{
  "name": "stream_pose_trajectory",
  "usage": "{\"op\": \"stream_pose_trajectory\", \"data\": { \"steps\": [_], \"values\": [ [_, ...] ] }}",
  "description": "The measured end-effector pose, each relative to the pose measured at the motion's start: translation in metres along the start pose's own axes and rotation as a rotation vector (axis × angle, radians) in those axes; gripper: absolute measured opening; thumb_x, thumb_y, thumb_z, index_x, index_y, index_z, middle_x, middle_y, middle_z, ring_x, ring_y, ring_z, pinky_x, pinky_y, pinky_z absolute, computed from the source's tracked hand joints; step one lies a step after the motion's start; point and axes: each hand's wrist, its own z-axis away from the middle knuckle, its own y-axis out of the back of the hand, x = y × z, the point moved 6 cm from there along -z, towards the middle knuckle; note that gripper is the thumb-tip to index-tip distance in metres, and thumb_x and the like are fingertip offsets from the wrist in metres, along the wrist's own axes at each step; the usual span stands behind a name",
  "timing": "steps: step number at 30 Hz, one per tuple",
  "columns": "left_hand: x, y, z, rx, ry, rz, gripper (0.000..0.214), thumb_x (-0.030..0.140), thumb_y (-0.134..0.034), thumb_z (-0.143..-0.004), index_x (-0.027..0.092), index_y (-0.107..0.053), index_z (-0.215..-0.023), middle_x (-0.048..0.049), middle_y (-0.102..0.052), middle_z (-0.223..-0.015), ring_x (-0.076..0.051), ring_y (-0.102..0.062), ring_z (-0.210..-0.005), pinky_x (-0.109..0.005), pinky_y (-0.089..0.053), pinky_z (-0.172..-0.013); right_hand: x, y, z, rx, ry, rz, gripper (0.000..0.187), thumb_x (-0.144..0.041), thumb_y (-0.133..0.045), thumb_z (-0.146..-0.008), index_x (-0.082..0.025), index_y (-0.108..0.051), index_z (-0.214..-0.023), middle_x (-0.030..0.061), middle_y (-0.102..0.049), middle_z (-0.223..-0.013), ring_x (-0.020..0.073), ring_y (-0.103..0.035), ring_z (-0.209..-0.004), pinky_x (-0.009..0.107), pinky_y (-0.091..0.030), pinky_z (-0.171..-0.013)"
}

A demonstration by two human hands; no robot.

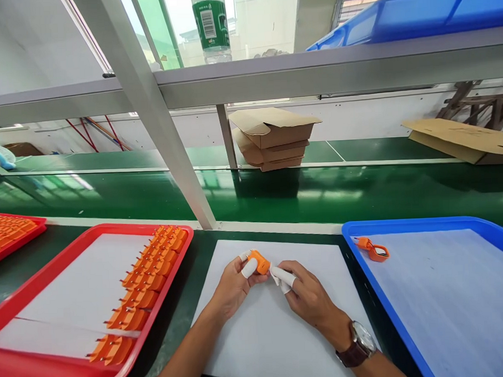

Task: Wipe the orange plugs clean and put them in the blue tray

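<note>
My left hand [234, 283], with white covers on its fingertips, pinches a small orange plug [259, 261] above a white sheet [250, 344]. Beside it, my right hand [301, 289] has its fingers closed on a small white cloth [274, 274], which is at the plug's right end. White covers also wrap fingers of this hand, and a watch [360, 342] is on the wrist. The cloth's full shape is hidden by the fingers.
At left, a red tray [137, 349] carries rows of orange plugs [149, 279]; another red tray [40, 225] lies beyond. A blue tray [390, 310] at right holds an orange piece with a loop [373, 250]. A metal post [165, 131] and cardboard boxes [274, 137] stand ahead.
</note>
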Motion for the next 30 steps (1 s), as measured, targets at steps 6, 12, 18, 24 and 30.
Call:
{"op": "stream_pose_trajectory", "data": {
  "steps": [6,12,18,24,30],
  "values": [
    [-0.003,0.002,-0.001,0.032,0.016,0.069,0.035,0.044,-0.071,-0.083,0.017,-0.063,-0.103,-0.0089,-0.066,-0.102,-0.020,-0.064,-0.091,-0.034,-0.053,-0.083,-0.001,-0.004,0.003,-0.022,0.021,0.001,0.045,0.004,-0.043,-0.085,-0.019,-0.051,-0.123,0.0135,-0.059,-0.109,0.0228,-0.061,-0.097,0.037,-0.059,-0.072],
    [0.003,0.010,-0.002,0.076,-0.068,0.216,0.032,0.036,-0.080,-0.076,0.014,-0.063,-0.092,-0.0083,-0.066,-0.091,-0.018,-0.064,-0.084,-0.030,-0.049,-0.080,0.012,-0.003,0.008,-0.036,-0.003,0.030,0.039,0.001,-0.043,-0.086,-0.020,-0.055,-0.116,0.0129,-0.060,-0.108,0.0232,-0.063,-0.095,0.035,-0.060,-0.070],
    [0.006,0.016,-0.001,0.107,-0.096,0.269,0.030,0.035,-0.080,-0.075,0.014,-0.061,-0.086,-0.0059,-0.063,-0.085,-0.016,-0.063,-0.078,-0.026,-0.049,-0.069,0.006,-0.003,0.003,0.006,0.039,0.008,0.040,0.000,-0.044,-0.088,-0.022,-0.055,-0.121,0.0119,-0.061,-0.105,0.0230,-0.063,-0.093,0.036,-0.060,-0.070],
    [0.001,0.002,0.001,-0.001,-0.063,0.177,0.030,0.035,-0.077,-0.079,0.014,-0.061,-0.092,-0.0057,-0.063,-0.084,-0.014,-0.060,-0.070,-0.024,-0.045,-0.059,-0.009,-0.001,-0.002,0.050,0.079,0.007,0.047,-0.001,-0.044,-0.088,-0.022,-0.052,-0.129,0.0119,-0.062,-0.106,0.0226,-0.063,-0.094,0.036,-0.060,-0.070],
    [-0.004,-0.004,0.001,-0.062,-0.059,0.033,0.031,0.040,-0.072,-0.083,0.012,-0.060,-0.092,-0.0059,-0.066,-0.079,-0.013,-0.060,-0.065,-0.025,-0.047,-0.060,-0.011,-0.002,-0.001,0.064,0.083,-0.001,0.047,0.005,-0.043,-0.085,-0.019,-0.052,-0.125,0.0133,-0.061,-0.106,0.0229,-0.061,-0.096,0.037,-0.059,-0.070]
  ]
}}
